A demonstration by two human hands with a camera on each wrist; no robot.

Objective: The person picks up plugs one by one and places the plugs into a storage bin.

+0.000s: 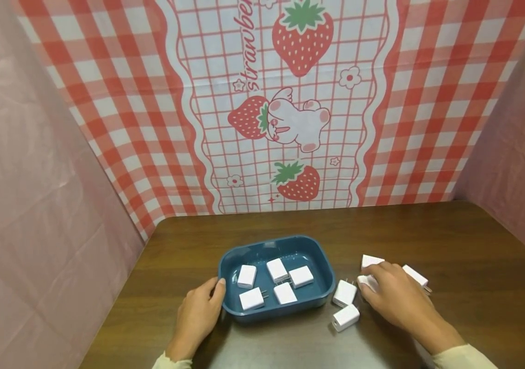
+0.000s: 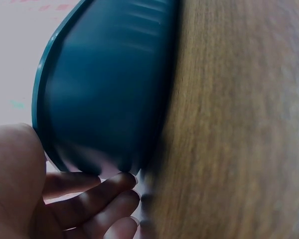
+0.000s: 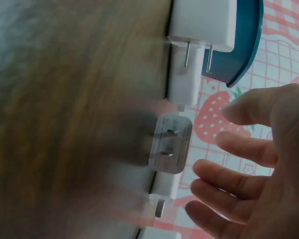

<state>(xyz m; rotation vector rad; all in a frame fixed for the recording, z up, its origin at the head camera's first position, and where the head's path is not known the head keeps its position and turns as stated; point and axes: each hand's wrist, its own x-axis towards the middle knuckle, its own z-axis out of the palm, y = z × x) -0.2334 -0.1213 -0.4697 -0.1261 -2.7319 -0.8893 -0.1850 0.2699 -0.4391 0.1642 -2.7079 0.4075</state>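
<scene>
A blue plastic basin (image 1: 232, 313) stands on the table with several white plug-in chargers (image 1: 246, 276) lying in it. My left hand (image 1: 201, 313) grips its left end, thumb at the rim and fingers bent against the outer wall (image 2: 99, 94). To the right of the basin lie several more white chargers (image 1: 345, 318). My right hand (image 1: 396, 294) reaches over these, fingers parted and loosely bent around one charger (image 1: 367, 283). In the right wrist view a charger (image 3: 172, 144) with its two prongs facing the camera sits just beyond the fingertips, and the hand holds nothing.
The brown wooden table (image 1: 188, 236) ends at a back wall of red-checked strawberry cloth (image 1: 285, 123). Pale pink cloth (image 1: 50, 179) hangs at both sides. One loose charger (image 1: 415, 275) lies right of my right hand, another (image 1: 372, 260) just behind it.
</scene>
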